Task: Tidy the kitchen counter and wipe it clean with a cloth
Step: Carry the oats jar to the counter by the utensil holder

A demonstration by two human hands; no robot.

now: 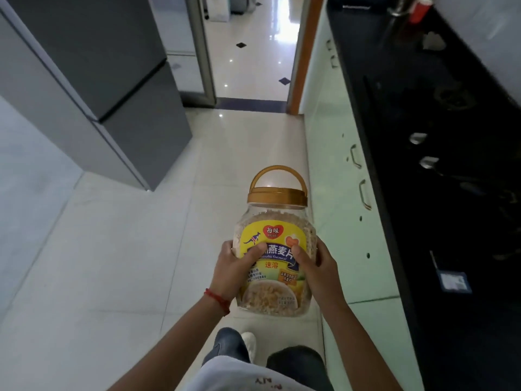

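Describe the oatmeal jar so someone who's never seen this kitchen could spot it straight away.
Start at the black counter on the right, then look left over the pale floor. There, the left hand and right hand hold a clear oatmeal jar. Its gold lid with loop handle and yellow label set it apart.

A tall grey refrigerator [93,80] stands on the left of a pale tiled floor [118,263]. Straight ahead, an open doorway [251,49] leads to a glossy floor with small dark diamond tiles. Pale green cabinet doors [335,170] with metal handles [365,194] line the right side.
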